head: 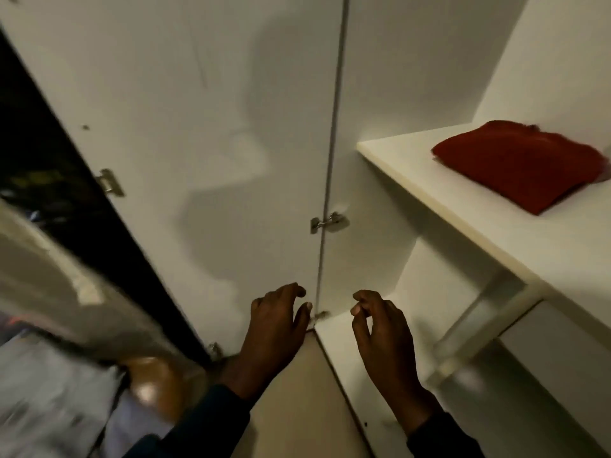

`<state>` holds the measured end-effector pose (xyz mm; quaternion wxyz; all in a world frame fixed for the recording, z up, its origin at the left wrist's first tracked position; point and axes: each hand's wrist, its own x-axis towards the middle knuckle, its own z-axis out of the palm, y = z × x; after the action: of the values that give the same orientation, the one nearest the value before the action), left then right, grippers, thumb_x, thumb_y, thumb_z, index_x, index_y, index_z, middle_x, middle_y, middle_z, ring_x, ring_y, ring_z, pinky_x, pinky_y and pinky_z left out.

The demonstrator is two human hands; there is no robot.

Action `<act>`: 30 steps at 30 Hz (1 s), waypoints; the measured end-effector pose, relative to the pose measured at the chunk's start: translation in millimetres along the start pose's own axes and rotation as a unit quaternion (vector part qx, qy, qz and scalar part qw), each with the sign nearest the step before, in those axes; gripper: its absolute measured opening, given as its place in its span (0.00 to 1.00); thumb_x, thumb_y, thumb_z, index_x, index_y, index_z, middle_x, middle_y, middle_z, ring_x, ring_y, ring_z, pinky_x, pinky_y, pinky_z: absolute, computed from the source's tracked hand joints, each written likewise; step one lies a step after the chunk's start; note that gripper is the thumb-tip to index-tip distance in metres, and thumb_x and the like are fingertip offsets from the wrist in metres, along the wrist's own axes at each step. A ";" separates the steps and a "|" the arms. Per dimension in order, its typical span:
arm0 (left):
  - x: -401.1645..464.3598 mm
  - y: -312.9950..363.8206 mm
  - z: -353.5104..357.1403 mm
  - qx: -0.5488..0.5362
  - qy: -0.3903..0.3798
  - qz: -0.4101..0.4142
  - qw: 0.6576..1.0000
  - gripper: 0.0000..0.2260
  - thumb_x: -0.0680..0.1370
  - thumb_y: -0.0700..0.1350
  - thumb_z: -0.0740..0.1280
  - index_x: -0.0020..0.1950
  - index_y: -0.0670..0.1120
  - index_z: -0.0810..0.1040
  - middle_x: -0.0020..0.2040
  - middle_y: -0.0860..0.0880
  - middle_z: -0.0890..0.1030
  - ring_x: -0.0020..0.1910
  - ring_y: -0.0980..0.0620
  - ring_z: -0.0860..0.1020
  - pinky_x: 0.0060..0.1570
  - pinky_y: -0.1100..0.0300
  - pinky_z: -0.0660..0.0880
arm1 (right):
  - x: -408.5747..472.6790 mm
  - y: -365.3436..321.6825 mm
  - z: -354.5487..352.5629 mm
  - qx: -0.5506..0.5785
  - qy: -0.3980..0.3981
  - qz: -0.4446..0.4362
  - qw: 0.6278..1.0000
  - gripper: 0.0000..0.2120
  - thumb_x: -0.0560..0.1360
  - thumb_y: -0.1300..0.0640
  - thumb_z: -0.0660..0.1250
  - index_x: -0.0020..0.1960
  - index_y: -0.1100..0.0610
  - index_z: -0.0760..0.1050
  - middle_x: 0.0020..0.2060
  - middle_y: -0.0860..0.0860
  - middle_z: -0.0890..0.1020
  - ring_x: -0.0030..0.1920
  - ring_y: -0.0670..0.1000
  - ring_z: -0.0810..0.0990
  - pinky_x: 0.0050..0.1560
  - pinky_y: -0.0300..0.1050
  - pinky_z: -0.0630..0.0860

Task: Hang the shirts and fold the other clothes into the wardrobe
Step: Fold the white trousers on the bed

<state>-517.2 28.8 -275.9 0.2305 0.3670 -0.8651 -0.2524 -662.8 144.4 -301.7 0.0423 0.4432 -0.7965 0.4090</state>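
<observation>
Both forearms reach up from the bottom edge, each in a dark sleeve that ends at the wrist. The left hand (274, 320) is seen from the back, its fingers loosely curled forward and its thumb stretched out toward the right. The right hand (380, 328) sits just beside it, level with it, with a gap between the two. Its fingers are bent inward, the thumb tip close to the forefinger. Neither hand holds anything.
</observation>
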 end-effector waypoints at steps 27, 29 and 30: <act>-275.8 -312.0 -176.9 0.059 0.142 -0.480 0.864 0.15 0.82 0.47 0.65 0.67 0.44 0.73 0.64 0.45 0.79 0.60 0.47 0.78 0.56 0.58 0.74 | -143.5 -235.1 300.1 -0.044 -0.493 -0.223 0.840 0.17 0.82 0.56 0.60 0.70 0.59 0.71 0.64 0.58 0.77 0.64 0.58 0.76 0.64 0.48 0.70; -272.1 -333.3 -188.0 0.053 0.153 -0.501 0.850 0.14 0.82 0.48 0.65 0.66 0.45 0.73 0.62 0.46 0.80 0.57 0.47 0.79 0.54 0.56 0.76 | -132.5 -254.9 331.6 -0.047 -0.496 -0.220 0.839 0.19 0.84 0.52 0.57 0.73 0.53 0.67 0.67 0.53 0.75 0.65 0.54 0.74 0.60 0.42 0.68; -269.0 -348.1 -193.5 0.054 0.151 -0.512 0.844 0.14 0.82 0.48 0.65 0.66 0.45 0.73 0.61 0.46 0.80 0.56 0.47 0.79 0.53 0.56 0.76 | -126.4 -264.1 352.1 -0.043 -0.500 -0.210 0.839 0.19 0.84 0.50 0.57 0.73 0.51 0.66 0.67 0.51 0.75 0.65 0.52 0.75 0.59 0.40 0.68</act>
<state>-55.7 -30.7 -396.1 0.1767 0.8030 -0.5211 -0.2290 -287.0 -85.4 -426.8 -0.2576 0.7420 -0.6139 0.0782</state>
